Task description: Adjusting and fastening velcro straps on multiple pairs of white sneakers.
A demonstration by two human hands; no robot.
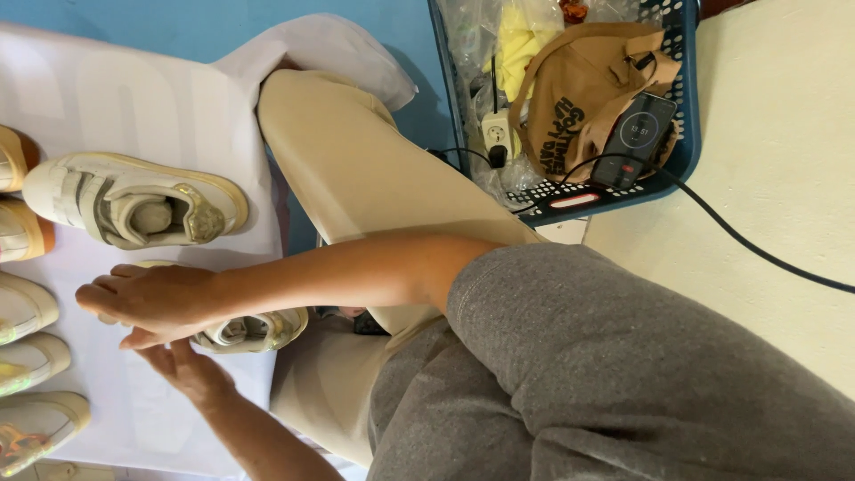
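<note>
White sheet, seven shoes, two hands

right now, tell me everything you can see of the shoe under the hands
The small shoe is cream-white with pale gold trim and a strap closure, of what looks like synthetic leather. It lies on a white sheet, opening toward the camera, close beside a bent knee in beige trousers. One hand rests over its front end, hiding that part; the other hand sits palm-up just beside it, and whether it touches cannot be told. A matching shoe lies nearby.

Cream shoe, blue basket
</note>
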